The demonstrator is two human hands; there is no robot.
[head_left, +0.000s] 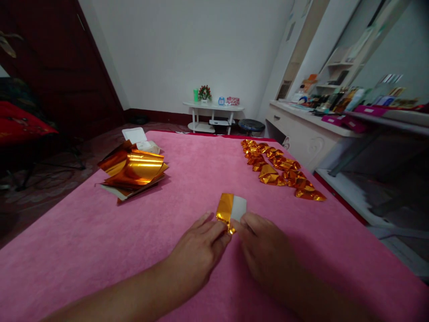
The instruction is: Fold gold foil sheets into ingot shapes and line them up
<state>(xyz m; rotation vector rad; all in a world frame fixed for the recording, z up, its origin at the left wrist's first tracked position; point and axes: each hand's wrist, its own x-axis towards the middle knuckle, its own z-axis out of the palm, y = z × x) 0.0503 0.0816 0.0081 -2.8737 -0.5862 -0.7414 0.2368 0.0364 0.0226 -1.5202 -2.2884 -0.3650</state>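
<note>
A partly folded sheet of gold foil paper (225, 206), its pale back showing on the right half, lies on the pink cloth in front of me. My left hand (201, 246) closes on its near left edge, fingertips pressed together at a crumpled gold part. On the near right edge, my right hand (263, 243) grips the paper with bent fingers. The lower end of the sheet is partly hidden by my fingers. Off to the left rests a loose stack of gold foil sheets (140, 167). At the right, several folded gold foil pieces (268, 174) lie in rows.
A pink cloth (187, 165) covers the work surface. Behind the foil stack is a white packet (135, 135). Beyond the far edge stand a small white table (214, 106) and a dark round stool (251, 125). A white dresser (308, 134) flanks the right side.
</note>
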